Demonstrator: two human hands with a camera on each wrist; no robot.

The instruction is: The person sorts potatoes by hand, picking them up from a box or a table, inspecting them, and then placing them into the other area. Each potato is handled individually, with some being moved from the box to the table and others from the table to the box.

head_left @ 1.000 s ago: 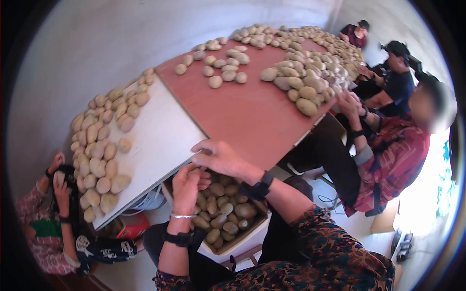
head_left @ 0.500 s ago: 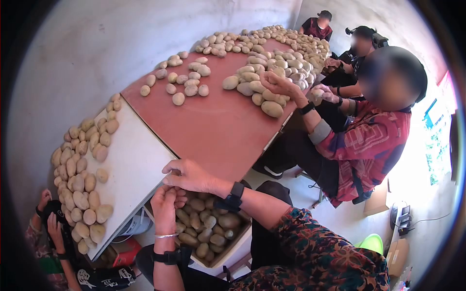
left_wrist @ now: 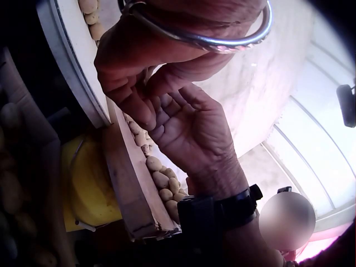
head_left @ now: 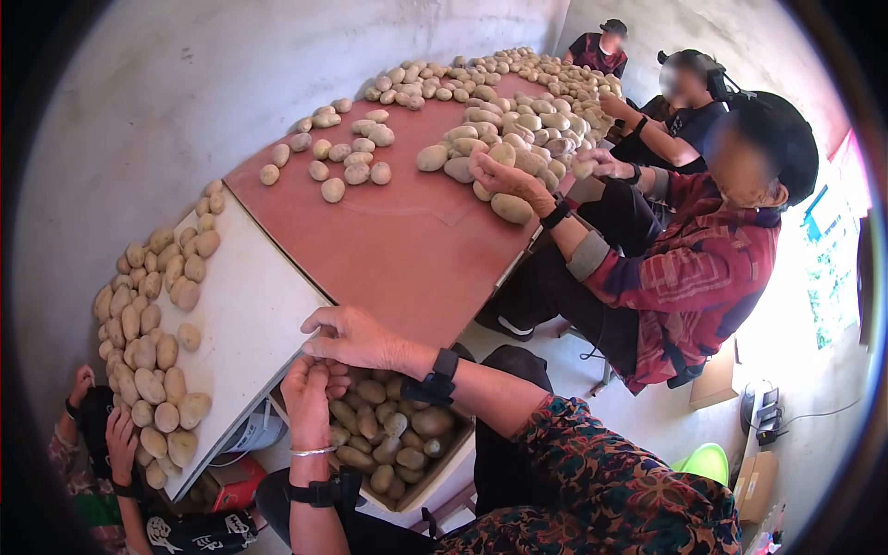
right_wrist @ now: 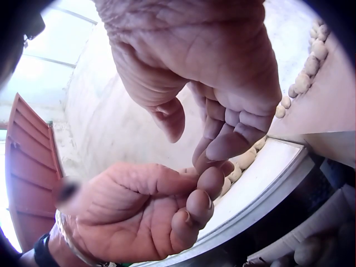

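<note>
Between the knees stands a cardboard box (head_left: 442, 470) of potatoes (head_left: 390, 426). My left hand (head_left: 307, 396) is over the box's left side, palm turned up and fingers loosely curled. Above it, my right hand (head_left: 363, 339) bends its fingers downward near the white tabletop's (head_left: 248, 294) corner. The right wrist view shows the fingertips of the right hand (right_wrist: 203, 72) meeting the thumb and forefinger of the left hand (right_wrist: 130, 214). No potato shows in either hand. A silver bangle (left_wrist: 206, 43) circles the left wrist; both wrists wear black straps.
Potatoes (head_left: 148, 351) line the white tabletop's left side. More lie on the adjoining red tabletop (head_left: 370, 240), with a large heap (head_left: 527, 129) at its far right. Several people sit around, the nearest in a red patterned shirt (head_left: 703, 259). A bucket (head_left: 257, 433) stands under the table.
The head view has swung to the right, shifting the tables leftward. My hands stay together near the box. The neighbour in red has reached a hand to the potato heap.
</note>
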